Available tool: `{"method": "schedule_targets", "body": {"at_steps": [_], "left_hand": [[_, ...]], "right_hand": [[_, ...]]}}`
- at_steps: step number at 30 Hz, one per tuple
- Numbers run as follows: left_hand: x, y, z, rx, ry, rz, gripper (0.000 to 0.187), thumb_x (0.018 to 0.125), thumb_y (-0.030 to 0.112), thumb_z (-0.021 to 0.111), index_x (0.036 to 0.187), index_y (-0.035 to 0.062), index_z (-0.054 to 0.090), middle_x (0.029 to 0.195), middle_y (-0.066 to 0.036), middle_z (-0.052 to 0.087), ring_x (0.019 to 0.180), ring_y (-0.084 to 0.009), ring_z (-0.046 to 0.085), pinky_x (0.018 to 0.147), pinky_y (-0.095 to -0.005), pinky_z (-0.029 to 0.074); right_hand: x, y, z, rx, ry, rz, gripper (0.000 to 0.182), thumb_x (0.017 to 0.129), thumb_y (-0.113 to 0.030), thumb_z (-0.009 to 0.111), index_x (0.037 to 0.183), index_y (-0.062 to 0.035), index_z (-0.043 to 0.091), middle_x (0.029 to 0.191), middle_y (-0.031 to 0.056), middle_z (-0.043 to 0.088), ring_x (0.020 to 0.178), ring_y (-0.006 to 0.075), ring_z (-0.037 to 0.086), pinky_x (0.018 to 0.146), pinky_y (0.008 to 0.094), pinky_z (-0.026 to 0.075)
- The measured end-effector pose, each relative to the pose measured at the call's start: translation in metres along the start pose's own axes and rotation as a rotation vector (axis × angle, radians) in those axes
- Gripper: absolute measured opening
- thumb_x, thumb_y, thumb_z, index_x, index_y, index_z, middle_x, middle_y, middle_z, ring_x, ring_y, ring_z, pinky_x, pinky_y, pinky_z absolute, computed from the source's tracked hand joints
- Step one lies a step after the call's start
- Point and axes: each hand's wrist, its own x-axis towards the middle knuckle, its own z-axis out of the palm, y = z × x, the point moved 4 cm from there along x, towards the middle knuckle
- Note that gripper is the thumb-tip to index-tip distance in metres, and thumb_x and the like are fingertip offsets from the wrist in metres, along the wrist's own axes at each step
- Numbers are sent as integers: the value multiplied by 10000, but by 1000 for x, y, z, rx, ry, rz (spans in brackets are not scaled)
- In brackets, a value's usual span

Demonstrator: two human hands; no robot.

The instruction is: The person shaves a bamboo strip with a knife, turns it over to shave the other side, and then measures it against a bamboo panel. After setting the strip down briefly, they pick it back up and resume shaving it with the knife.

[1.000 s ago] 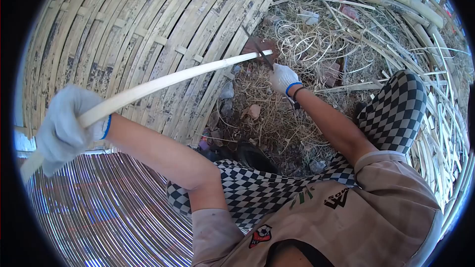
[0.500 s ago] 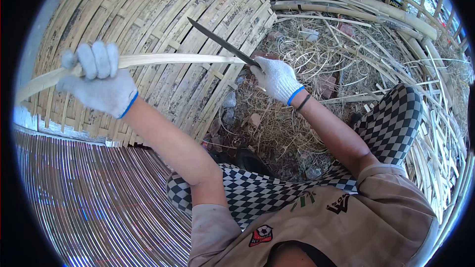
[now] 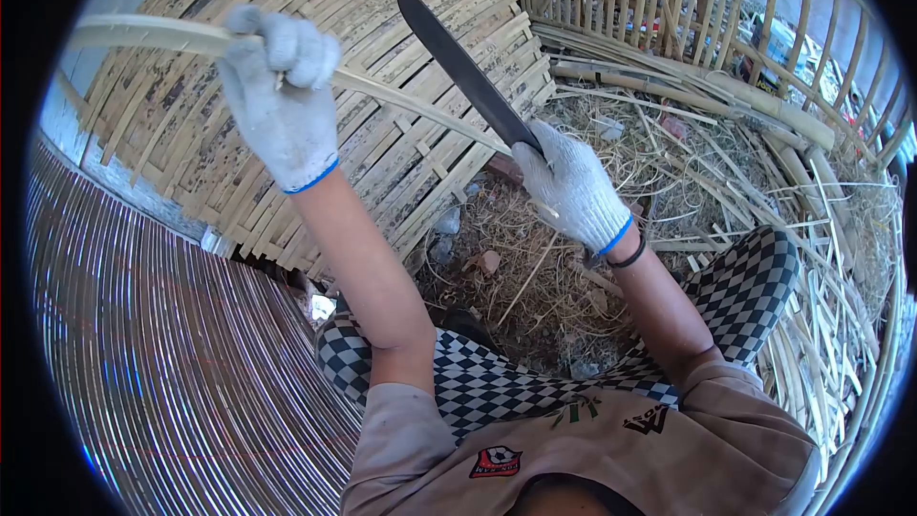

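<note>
My left hand (image 3: 284, 105), in a white cotton glove with a blue cuff, is closed round a long pale bamboo strip (image 3: 411, 105). One end of the strip reaches past it to the upper left; the other runs down to my right hand (image 3: 573, 177). That gloved hand is wrapped round the handle of a machete (image 3: 458, 62), whose dark blade points up and to the left. The strip's lower end meets the glove near the base of the blade; whether the fingers also grip it is hidden.
A woven bamboo panel (image 3: 191, 124) leans behind the strip. Shavings (image 3: 535, 277) and brick pieces cover the ground between my checkered knees. Split bamboo strips (image 3: 821, 325) lie at the right, bamboo poles (image 3: 764, 105) and a slatted fence (image 3: 678, 0) beyond. Ridged striped material (image 3: 172, 354) spreads at the left.
My left hand has risen and shifted right, lifting the strip's far end. My right hand has moved a little right and down, and the machete blade stands steeper.
</note>
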Motion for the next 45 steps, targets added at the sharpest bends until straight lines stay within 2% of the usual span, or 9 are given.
{"method": "schedule_targets", "body": {"at_steps": [2, 6, 13, 14, 20, 26, 32, 38, 45], "left_hand": [[-2, -7, 2, -93, -41, -15, 326, 1056, 400, 593, 1059, 76, 558, 732, 38, 360, 589, -88, 321, 517, -256, 261], [-7, -6, 20, -229, -12, 3, 456, 1071, 526, 505, 889, 108, 527, 667, 48, 325, 545, -83, 276, 483, -264, 233], [-13, -7, 42, -126, 120, 1, 468, 1059, 530, 530, 857, 108, 505, 627, 35, 366, 508, -81, 297, 447, -253, 238], [-15, -6, 46, -18, 170, -21, 505, 1085, 544, 449, 780, 143, 410, 626, 47, 314, 523, -90, 277, 467, -261, 241], [-15, -6, 54, 223, 312, 72, 506, 1070, 548, 493, 791, 128, 454, 618, 44, 331, 502, -83, 272, 448, -254, 223], [-18, -12, 34, 182, 323, 68, 498, 1052, 541, 543, 802, 117, 472, 620, 33, 359, 496, -85, 289, 443, -253, 222], [-16, -15, 22, 182, 251, 191, 436, 1092, 421, 526, 911, 31, 595, 757, -79, 617, 656, -169, 581, 611, -317, 499], [-14, -2, 16, 606, 278, 243, 493, 1101, 423, 503, 1011, -17, 707, 923, -92, 717, 894, -190, 642, 896, -328, 497], [-15, 3, 23, 924, 386, 149, 544, 1111, 464, 425, 1140, 16, 732, 969, -42, 703, 841, -99, 574, 755, -275, 461]], "right_hand": [[-4, -16, -3, 60, -20, -11, 223, 1007, -213, 595, 1047, 6, 589, 771, 280, 644, 787, 482, 669, 650, 508, 517], [-6, -60, -16, 21, -61, -38, 219, 1030, -183, 593, 1109, 21, 581, 757, 175, 634, 680, 270, 679, 635, 409, 512], [0, -101, -31, -128, 44, -146, 189, 1018, -167, 592, 1068, 14, 573, 774, 210, 626, 659, 336, 654, 622, 420, 494], [1, -101, -32, -98, 47, -140, 183, 1016, -165, 591, 1059, 12, 577, 763, 211, 613, 653, 347, 640, 618, 424, 484], [-1, -99, -25, -160, 62, -211, 187, 1042, -185, 562, 1060, 0, 578, 710, 157, 612, 593, 292, 625, 574, 386, 482], [-7, -44, 13, 832, -155, 343, 202, 1086, -268, 527, 1017, -82, 566, 665, -4, 559, 479, 139, 530, 441, 254, 434], [-39, 6, 56, 1549, -268, 869, 227, 1093, -275, 508, 1000, -79, 575, 623, -48, 493, 438, 124, 473, 390, 317, 375], [-26, -33, 52, 1701, -394, 647, 254, 1112, -265, 450, 1014, -54, 553, 618, -38, 505, 388, 109, 432, 362, 319, 333], [-17, -117, 26, 1510, -426, 467, 283, 1109, -298, 468, 1004, -47, 544, 563, -19, 494, 370, 121, 451, 346, 290, 340]]}}
